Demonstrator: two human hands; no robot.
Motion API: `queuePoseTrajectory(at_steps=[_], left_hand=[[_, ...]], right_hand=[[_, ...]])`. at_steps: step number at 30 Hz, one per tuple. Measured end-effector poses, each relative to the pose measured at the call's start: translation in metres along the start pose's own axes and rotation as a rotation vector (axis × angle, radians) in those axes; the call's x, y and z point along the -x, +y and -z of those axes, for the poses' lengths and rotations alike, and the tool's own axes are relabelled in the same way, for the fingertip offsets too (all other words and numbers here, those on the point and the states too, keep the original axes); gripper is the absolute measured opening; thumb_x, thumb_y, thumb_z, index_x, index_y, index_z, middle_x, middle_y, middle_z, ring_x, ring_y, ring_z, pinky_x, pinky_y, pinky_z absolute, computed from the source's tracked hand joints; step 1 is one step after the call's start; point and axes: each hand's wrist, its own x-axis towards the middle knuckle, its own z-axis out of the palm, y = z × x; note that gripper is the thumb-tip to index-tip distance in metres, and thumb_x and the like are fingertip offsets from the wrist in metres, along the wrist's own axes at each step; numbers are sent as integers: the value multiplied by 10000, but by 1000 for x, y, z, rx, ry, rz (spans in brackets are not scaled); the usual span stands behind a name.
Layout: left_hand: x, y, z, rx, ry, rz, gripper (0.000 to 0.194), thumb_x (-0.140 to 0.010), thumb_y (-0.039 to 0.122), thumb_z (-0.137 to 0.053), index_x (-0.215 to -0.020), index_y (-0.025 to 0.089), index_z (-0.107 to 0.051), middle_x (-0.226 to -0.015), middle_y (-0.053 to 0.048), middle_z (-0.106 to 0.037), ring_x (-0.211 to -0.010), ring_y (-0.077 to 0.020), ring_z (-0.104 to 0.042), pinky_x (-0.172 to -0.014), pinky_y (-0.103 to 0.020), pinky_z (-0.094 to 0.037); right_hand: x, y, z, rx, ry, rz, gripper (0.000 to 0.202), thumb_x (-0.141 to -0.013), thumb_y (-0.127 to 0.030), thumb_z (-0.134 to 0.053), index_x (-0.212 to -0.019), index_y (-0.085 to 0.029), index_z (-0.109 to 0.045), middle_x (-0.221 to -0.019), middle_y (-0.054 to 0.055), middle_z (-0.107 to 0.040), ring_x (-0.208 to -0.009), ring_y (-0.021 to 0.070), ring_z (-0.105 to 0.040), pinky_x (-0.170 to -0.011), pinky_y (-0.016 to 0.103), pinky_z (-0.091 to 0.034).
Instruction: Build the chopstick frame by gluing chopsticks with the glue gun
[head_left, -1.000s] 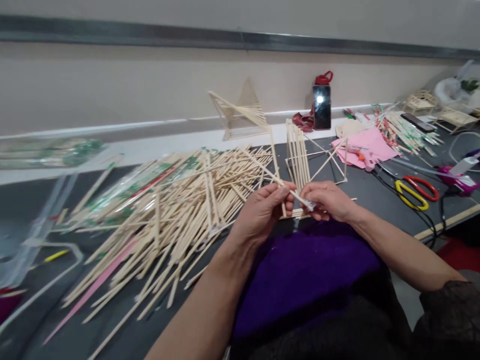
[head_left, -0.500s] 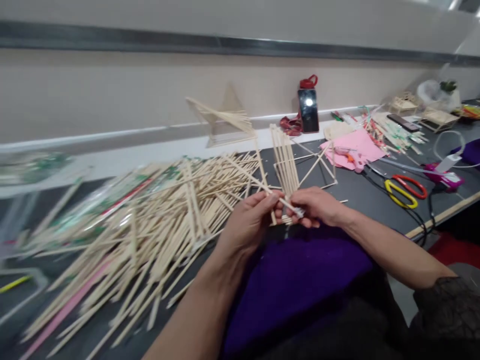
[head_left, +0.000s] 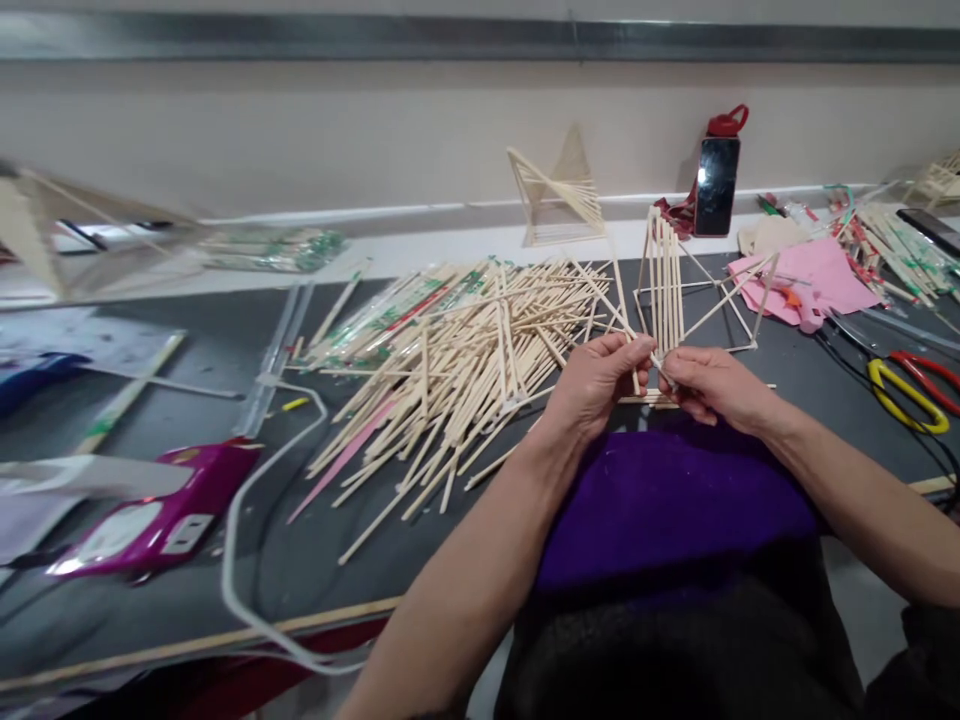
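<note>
My left hand (head_left: 600, 385) pinches a thin wooden stick (head_left: 657, 363) between thumb and fingers. Its far end slants up and to the left. The fingers of my right hand (head_left: 716, 382) close on the near end, where a small whitish bit shows. Just beyond my hands stands a frame of glued sticks (head_left: 666, 285), with a row of slats side by side and thin triangular bracing to the right. Left of my hands lies a big loose pile of wooden sticks (head_left: 450, 400). Purple cloth (head_left: 675, 500) is spread below my hands.
A phone (head_left: 717, 187) leans upright by the wall, near a twisted stick model (head_left: 559, 195). Scissors (head_left: 907, 395) and pink paper (head_left: 817, 275) lie at right. On the left are a magenta device (head_left: 161, 510) with a white cable (head_left: 232, 540) and a blue-handled tool (head_left: 41, 378).
The view has swung left, bringing the magenta device and blue-handled tool at left into sight. My right fingers now cover more of the stick's near end, and my left hand still grips it.
</note>
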Motion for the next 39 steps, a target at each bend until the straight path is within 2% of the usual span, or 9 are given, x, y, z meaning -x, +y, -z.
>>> queuePoseTrajectory(at_steps=[8,13,16,18,20,24,28,34,39], left_hand=[[-2,-3,2,-75,-53,-24,266,-634,320,-812,-594,149,-612,-532,23,-588,-432,-58,-497,-452,-192,-383],[-3,-6,1,-68,-87,7,300,-634,328,-802,-568,143,-574,-516,12,-594,-425,-77,-508,-458,-208,-395],[-4,-7,1,-109,-75,-22,291,-678,305,-777,-557,143,-567,-505,22,-576,-404,-60,-477,-439,-199,-376],[-4,-8,0,-129,-84,-27,287,-687,295,-768,-550,146,-565,-494,30,-564,-388,-54,-462,-425,-196,-367],[-3,-7,-1,-132,-111,-30,280,-672,297,-773,-549,148,-569,-489,33,-565,-379,-54,-459,-418,-198,-373],[2,-4,-2,-128,-167,-86,234,-659,306,-780,-606,145,-619,-520,31,-593,-411,-58,-490,-443,-196,-402],[4,1,-1,-101,-159,-179,161,-687,275,-772,-711,142,-685,-567,27,-614,-460,-53,-524,-476,-178,-415],[1,3,2,-47,-73,-143,78,-787,218,-685,-764,143,-676,-595,29,-613,-465,-49,-534,-479,-175,-434],[-1,0,3,-57,-96,-139,69,-801,204,-672,-780,138,-673,-603,27,-611,-464,-50,-534,-470,-177,-436]], right_hand=[[0,-2,-1,-8,5,26,149,-840,-288,-542,-760,-168,-578,-582,-59,-506,-363,37,-390,-300,167,-284],[3,-2,3,293,-29,134,196,-884,-322,-493,-780,-170,-559,-517,-83,-450,-355,39,-377,-344,176,-273],[3,-3,5,514,31,219,212,-885,-282,-487,-732,-161,-569,-510,-75,-432,-411,37,-372,-406,174,-279],[3,-3,6,551,75,259,210,-853,-248,-513,-670,-156,-560,-542,-60,-446,-460,34,-368,-431,170,-273],[2,-2,6,448,70,225,214,-822,-243,-535,-625,-160,-534,-532,-61,-431,-451,32,-344,-411,170,-245],[1,-2,3,90,18,-14,186,-777,-245,-565,-613,-179,-507,-471,-84,-399,-338,20,-239,-312,180,-155],[0,-7,2,-83,61,-162,88,-729,-161,-543,-640,-165,-544,-479,-70,-450,-304,9,-224,-275,160,-126],[-2,-11,3,-189,139,-154,42,-698,-119,-561,-673,-147,-580,-577,-6,-584,-355,35,-402,-270,142,-241],[-4,-7,6,-244,139,-107,132,-681,-99,-520,-743,-127,-633,-577,-17,-536,-385,44,-409,-282,144,-301]])
